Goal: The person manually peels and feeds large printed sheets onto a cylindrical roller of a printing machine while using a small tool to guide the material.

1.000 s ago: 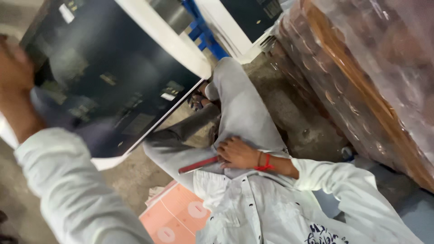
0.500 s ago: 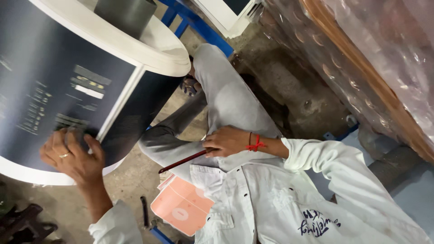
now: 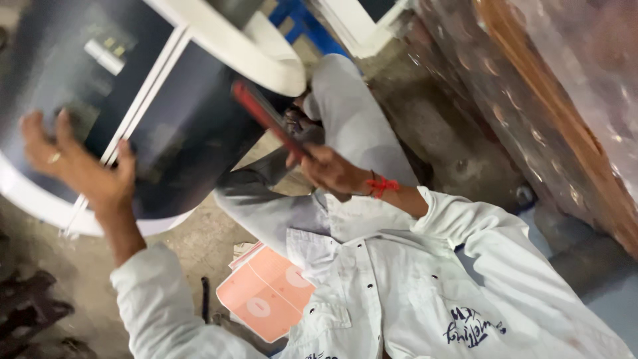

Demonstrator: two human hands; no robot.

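A large dark panel with a white rounded rim (image 3: 199, 126) fills the upper left. My left hand (image 3: 80, 169), with a ring on one finger, lies flat against its dark face with fingers spread. My right hand (image 3: 332, 169), a red thread around its wrist, grips a thin red rod-like tool (image 3: 266, 116) that points up-left toward the panel's lower edge. My grey-trousered legs (image 3: 352, 133) are folded beneath, and a white shirt covers my torso.
A pink printed card (image 3: 266, 292) and a dark slim tool (image 3: 205, 299) lie on the concrete floor near my waist. Plastic-wrapped stacked goods on a wooden pallet (image 3: 551, 113) rise at the right. A blue frame (image 3: 302, 26) stands behind the panel.
My right hand has lifted the red tool from my lap up toward the panel's edge. My left hand has stayed flat on the dark face, which now sits closer.
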